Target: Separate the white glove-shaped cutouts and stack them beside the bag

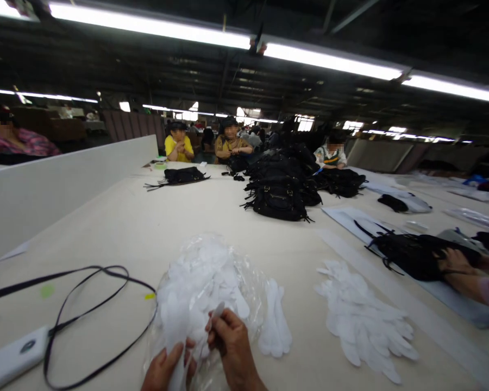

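Observation:
A clear plastic bag [252,277] lies in front of me, heaped with thin white cut-out pieces [204,271] that have rounded ends. My left hand [165,369] is at the bag's near edge, thumb and fingers closed on a white piece that rises between them. Just right of it, my right hand [234,345] pinches a small white tip [218,310] between thumb and forefinger, over the heap. Whether both hands grip the same piece I cannot tell. Beside the bag rests a small stack of white pieces [275,320].
A larger spread of white pieces [362,320] lies to the right. A black strap [118,353] loops by a white device [16,358] at left. Black bags [277,190] are piled farther back. A co-worker's hands [458,266] touch a black bag at right; other people sit beyond.

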`<state>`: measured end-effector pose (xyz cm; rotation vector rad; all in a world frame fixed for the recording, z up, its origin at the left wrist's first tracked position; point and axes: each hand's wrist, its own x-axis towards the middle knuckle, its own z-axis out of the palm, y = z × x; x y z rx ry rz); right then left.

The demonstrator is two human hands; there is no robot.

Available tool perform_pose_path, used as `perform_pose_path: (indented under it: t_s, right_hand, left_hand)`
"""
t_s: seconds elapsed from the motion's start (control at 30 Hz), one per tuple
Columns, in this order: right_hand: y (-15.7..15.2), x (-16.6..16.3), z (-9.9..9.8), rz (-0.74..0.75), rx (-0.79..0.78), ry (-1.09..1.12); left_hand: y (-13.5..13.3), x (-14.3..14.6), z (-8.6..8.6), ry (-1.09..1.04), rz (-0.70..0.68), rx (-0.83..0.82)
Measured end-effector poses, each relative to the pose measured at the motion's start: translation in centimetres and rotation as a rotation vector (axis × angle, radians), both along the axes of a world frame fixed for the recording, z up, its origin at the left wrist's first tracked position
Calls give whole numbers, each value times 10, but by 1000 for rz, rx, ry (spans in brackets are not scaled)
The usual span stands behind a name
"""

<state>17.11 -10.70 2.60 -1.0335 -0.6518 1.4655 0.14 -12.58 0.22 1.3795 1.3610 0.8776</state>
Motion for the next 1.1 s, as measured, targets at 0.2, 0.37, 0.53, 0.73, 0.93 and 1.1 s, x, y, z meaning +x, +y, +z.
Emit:
perform_pose_path:
  t_s: [0.2,0.37,0.53,0.73,0.93,1.1]
  right_hand:
    - [2,10,4,123,-65,-148]
    - [-1,6,10,197,-75,-144]
    - [3,9,22,228,-94,-148]
    - [-1,-1,7,221,-129,-214]
    - [0,-10,7,228,-111,-191]
    - [1,-15,8,242,-94,-220]
  left_hand:
    - [2,3,-16,-382,92,-257]
    - [-3,0,-14,-459,119,-298]
    - [-3,0,-16,-368,84,-271]
    - [-6,1,-13,-270,49,-236]
    - [-5,-4,-16,-205,-31,-176]
    - [-5,-3,-13,-164,-52,-163]
